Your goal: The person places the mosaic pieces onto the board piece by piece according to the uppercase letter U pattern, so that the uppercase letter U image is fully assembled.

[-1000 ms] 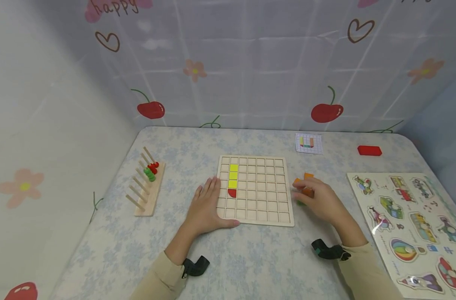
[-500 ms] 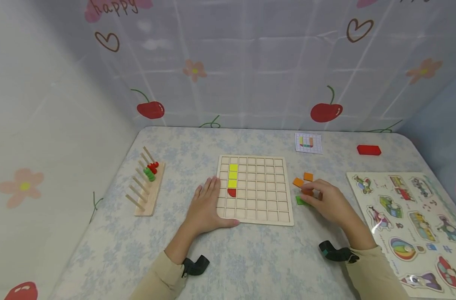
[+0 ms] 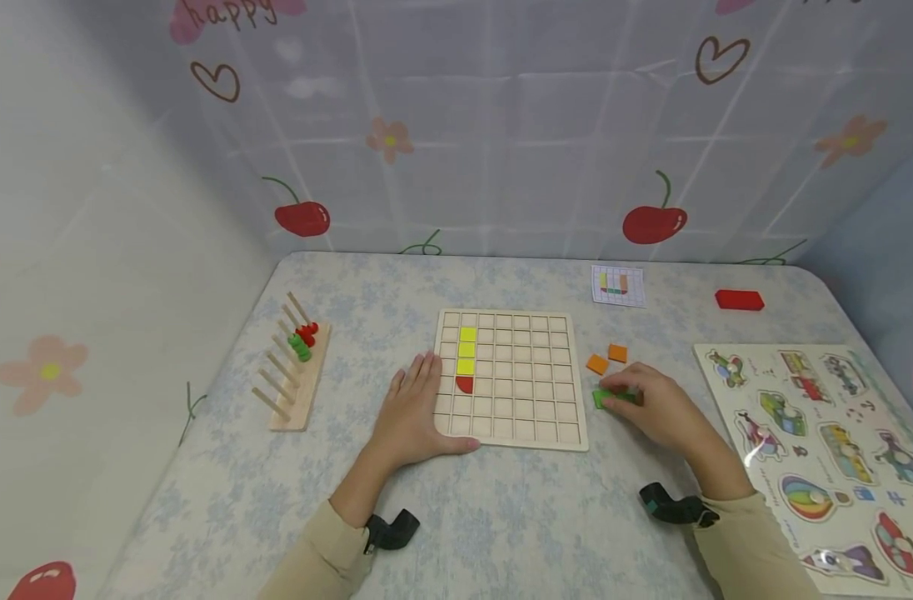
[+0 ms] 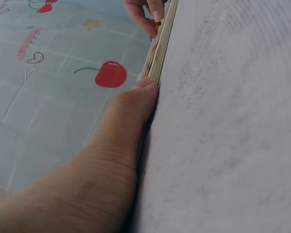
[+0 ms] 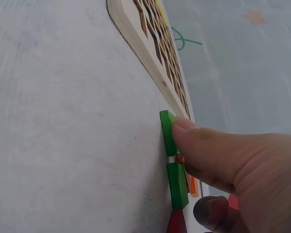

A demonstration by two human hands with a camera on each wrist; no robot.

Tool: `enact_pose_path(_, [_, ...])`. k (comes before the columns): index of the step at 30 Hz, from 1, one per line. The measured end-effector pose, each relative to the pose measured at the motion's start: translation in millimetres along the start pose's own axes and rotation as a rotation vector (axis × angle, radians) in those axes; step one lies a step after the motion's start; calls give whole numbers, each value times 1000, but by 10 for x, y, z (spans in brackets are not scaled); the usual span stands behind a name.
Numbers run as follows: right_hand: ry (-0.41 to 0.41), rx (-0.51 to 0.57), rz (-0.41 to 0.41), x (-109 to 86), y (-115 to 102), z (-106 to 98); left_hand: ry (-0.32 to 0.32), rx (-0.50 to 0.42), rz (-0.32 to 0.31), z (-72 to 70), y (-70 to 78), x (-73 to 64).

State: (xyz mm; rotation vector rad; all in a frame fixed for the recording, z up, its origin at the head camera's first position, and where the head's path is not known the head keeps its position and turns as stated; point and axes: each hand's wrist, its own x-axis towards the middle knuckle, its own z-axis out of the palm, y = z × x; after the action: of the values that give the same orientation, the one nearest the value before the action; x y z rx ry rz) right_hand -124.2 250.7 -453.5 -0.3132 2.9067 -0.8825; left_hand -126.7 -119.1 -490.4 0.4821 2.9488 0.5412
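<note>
A square wooden grid board (image 3: 530, 379) lies on the table, with a column of several yellow tiles (image 3: 466, 350) and a red rounded tile (image 3: 465, 384) below them. My left hand (image 3: 411, 412) rests against its left side, fingers straight, thumb along the near edge. Right of the board, my right hand (image 3: 655, 408) has its thumb and index finger at a green tile (image 3: 600, 399). In the right wrist view the thumb presses this green tile (image 5: 168, 133); a second green tile (image 5: 177, 184) and a red piece (image 5: 176, 223) lie beside it. The other fingertips are partly hidden.
Two orange tiles (image 3: 596, 364) lie beyond the right hand. A pattern card (image 3: 618, 287) and a red block (image 3: 739, 300) are farther back. A picture puzzle board (image 3: 824, 450) fills the right side; a pegged wooden stand (image 3: 306, 379) with red and green pieces stands left.
My right hand has drawn back slightly to the right and nearer, from the orange tiles to the green ones, uncovering two orange tiles. The left hand stays still on the board.
</note>
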Motion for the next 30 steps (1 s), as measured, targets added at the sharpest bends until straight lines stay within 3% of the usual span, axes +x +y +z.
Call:
enact_pose_path(7, [-19, -3, 6, -10, -18, 11, 1, 0, 3, -2, 6, -5])
enact_pose_path(21, [60, 68, 45, 65, -55, 33, 8, -2, 9, -19, 5, -9])
enact_pose_path(30, [-2, 198, -12, 324, -371, 242, 3, -4, 6, -13, 5, -8])
